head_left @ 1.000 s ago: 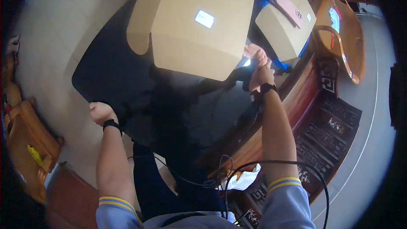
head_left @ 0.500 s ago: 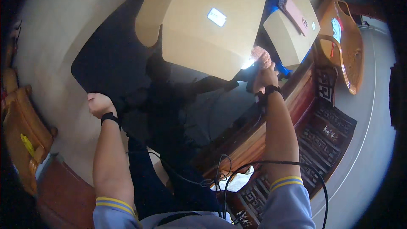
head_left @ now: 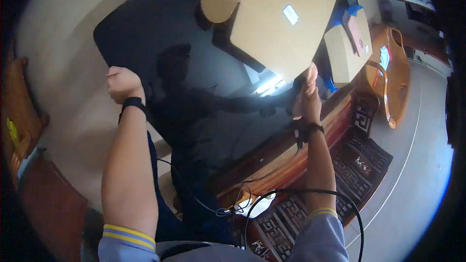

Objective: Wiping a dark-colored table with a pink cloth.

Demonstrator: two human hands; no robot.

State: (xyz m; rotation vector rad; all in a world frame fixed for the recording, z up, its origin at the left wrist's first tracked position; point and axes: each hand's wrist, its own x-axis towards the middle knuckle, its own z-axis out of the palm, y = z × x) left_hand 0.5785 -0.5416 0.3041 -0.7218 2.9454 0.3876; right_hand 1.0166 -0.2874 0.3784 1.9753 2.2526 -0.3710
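Observation:
My right hand (head_left: 307,101) is closed around a crumpled pink cloth (head_left: 311,74). It is on the glossy black tabletop (head_left: 208,126), by the near right corner of a large tan box (head_left: 284,24) with a white label. Most of the cloth is hidden by my fingers. At the left edge of the tabletop, my left hand (head_left: 124,85) rests in a fist, and nothing shows in it. A black band circles each wrist.
Beyond my right hand stands a smaller cream box (head_left: 344,51) with blue plastic and a pink flat case (head_left: 357,39) on it. A wooden armchair (head_left: 393,82) is at the right. A black cable (head_left: 335,192) loops across my right forearm. Carved dark wood (head_left: 359,160) lies below the tabletop.
The view has shifted, so the table and boxes appear farther right. My right hand with the cloth has come a little nearer along the box's corner. My left hand stays at the table edge.

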